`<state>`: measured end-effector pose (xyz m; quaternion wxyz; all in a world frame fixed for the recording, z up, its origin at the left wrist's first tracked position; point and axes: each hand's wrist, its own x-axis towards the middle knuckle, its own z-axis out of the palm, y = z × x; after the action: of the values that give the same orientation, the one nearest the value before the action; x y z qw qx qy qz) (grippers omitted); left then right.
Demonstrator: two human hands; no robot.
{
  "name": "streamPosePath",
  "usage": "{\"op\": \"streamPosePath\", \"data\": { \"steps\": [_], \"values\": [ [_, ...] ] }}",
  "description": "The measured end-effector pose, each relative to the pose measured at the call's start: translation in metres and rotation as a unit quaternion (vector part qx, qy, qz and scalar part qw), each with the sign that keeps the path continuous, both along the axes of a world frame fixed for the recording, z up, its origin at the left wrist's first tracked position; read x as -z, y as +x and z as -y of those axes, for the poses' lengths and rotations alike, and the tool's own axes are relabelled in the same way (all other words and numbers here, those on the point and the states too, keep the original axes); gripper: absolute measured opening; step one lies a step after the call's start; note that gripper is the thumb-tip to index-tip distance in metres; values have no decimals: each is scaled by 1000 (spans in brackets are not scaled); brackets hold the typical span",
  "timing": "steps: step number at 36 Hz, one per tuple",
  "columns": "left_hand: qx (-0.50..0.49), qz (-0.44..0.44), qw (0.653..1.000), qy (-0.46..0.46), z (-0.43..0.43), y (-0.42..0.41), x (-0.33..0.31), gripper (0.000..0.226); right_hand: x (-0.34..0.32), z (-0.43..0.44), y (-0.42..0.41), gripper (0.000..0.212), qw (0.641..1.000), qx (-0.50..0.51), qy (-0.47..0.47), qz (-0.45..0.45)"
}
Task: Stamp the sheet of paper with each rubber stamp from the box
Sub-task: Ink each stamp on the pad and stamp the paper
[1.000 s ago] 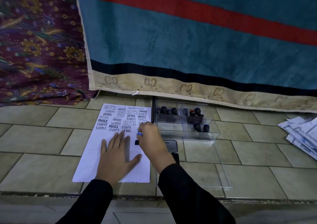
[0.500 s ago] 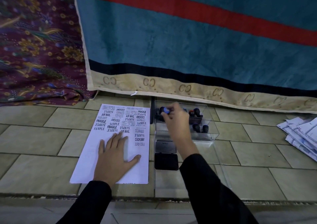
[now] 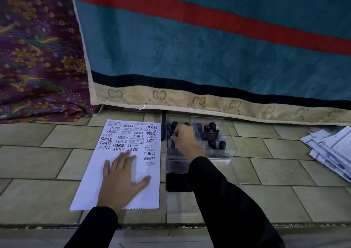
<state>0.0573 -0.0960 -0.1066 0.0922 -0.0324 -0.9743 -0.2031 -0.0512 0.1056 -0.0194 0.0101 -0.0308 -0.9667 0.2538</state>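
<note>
The right hand [image 3: 183, 136] reaches into the left side of the clear plastic box [image 3: 230, 149], its fingers pinched around a blue-banded rubber stamp [image 3: 174, 135] that stands roughly upright, long axis pointing up out of the compartment. The sheet of paper [image 3: 91, 190] lies to the left of that hand, just beside the box, so any coming press would call for a short sweep leftward; the right hand is plainly the nearer one to the remaining stamps [image 3: 215, 143]. The left hand [image 3: 121, 179] lies flat, fingers spread, pinning the lower half of the sheet to the tiled floor [image 3: 38, 162]. An open ink pad [image 3: 178, 184] sits just below the box, partly hidden by the right sleeve. Legible impressions on the upper sheet read FRAGILE, SAMPLE, AIR MAIL, AMENDED, EXPRESS and FAX OUT, several upside down. The hanging blanket [image 3: 190, 48] carries a repeated "CC" mark along its cream border.
</note>
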Motion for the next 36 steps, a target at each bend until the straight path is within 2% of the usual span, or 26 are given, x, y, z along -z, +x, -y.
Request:
{"op": "streamPosePath", "data": {
  "steps": [9, 14, 17, 19, 23, 32, 36],
  "values": [
    [-2, -1, 1000, -7, 1, 0, 2, 90, 0, -1, 7, 15, 999, -41, -5, 20],
    [0, -4, 1000, -5, 1, 0, 2, 89, -19, -36, 12, 23, 999, 18, -8, -34],
    [0, -7, 1000, -4, 2, -1, 2, 88, -25, -71, 11, 18, 995, 91, 17, -38],
    [1, -7, 1000, -7, 2, -1, 3, 88, -25, -89, 11, 14, 992, 119, 48, -10],
    [3, -7, 1000, -7, 2, -1, 2, 87, -19, -105, 10, 25, 984, 97, 142, 38],
    [7, -6, 1000, 12, 3, -1, -1, 85, -6, -104, 2, 27, 986, 95, 127, 49],
    [13, -6, 999, 36, 5, -1, -2, 80, -11, -112, 4, 19, 993, 99, 61, 33]
  ]
}}
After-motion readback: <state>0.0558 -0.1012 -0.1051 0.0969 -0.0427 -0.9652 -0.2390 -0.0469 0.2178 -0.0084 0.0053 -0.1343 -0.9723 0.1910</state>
